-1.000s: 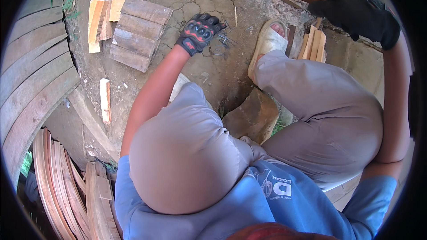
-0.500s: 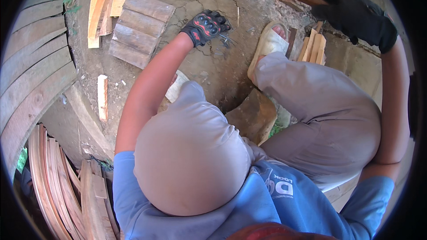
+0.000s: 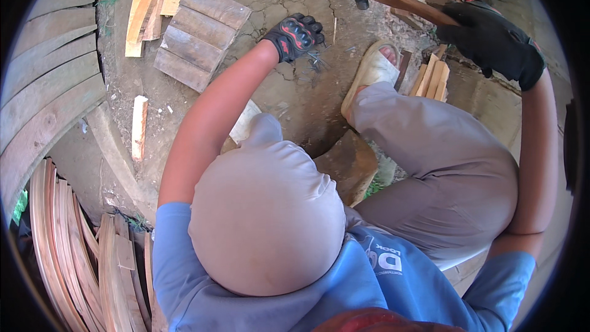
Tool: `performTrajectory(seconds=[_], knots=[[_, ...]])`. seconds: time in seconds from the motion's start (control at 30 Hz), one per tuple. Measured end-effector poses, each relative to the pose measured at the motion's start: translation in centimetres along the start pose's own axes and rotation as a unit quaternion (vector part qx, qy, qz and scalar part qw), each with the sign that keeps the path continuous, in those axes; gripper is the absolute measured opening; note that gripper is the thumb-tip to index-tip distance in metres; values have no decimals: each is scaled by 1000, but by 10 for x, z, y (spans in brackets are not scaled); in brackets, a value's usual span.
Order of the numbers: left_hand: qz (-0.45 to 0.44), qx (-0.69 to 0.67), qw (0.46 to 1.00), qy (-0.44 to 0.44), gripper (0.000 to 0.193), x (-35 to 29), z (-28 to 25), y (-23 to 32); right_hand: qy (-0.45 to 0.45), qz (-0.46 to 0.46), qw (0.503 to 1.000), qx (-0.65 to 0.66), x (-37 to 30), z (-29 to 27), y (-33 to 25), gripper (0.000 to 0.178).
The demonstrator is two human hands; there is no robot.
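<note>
My left hand (image 3: 295, 38), in a black glove with red and grey knuckle guards, is low over the dirt floor beside a small scatter of nails (image 3: 313, 61). Its fingers are curled in, and whatever they may hold is hidden beneath the glove. Up at the right, my right hand (image 3: 495, 40), also black-gloved, is wrapped round the wooden handle of a hammer (image 3: 409, 3). The dark metal hammer head points away to the left, above the ground and beyond my sandalled foot (image 3: 376, 69).
Left of my left hand lies a small panel of joined boards (image 3: 203, 35). Pale wood offcuts (image 3: 142, 18) and a short stick (image 3: 140, 128) lie farther left. Split wood pieces (image 3: 432, 79) rest by my right foot. Curved planks (image 3: 61, 246) are stacked at lower left.
The whole view has shifted slightly. My left hand stays by the nails, its fingers a little more curled. My right hand still holds the hammer, which sits slightly lower in the picture.
</note>
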State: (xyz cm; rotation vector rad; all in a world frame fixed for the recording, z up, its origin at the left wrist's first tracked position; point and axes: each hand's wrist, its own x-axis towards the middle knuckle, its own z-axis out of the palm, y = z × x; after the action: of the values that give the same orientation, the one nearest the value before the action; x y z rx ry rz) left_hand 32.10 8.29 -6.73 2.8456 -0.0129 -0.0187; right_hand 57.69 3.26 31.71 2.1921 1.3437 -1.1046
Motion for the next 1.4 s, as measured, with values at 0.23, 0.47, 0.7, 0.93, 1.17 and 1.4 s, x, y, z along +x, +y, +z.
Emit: performTrajectory(seconds=[0.23,0.47,0.7,0.93,1.17,1.4], knots=[[-69,-66,995,-2,38,-9,4,1,53,-97,991,-74,0,6,16,38],[-131,-136,981,51,28,-28,9,12,36,-68,995,-57,-3,5,2,37],[-198,-160,964,81,20,-28,12,33,1,-55,997,-55,6,2,11,37],[-305,-237,905,177,20,-38,-2,39,-35,-27,999,-31,5,-3,-8,39],[-455,-317,736,388,21,-124,-66,1,-45,22,999,12,-6,-1,-11,54],[-438,-152,795,390,16,-165,-54,-40,-55,38,998,-5,-1,0,-27,53]])
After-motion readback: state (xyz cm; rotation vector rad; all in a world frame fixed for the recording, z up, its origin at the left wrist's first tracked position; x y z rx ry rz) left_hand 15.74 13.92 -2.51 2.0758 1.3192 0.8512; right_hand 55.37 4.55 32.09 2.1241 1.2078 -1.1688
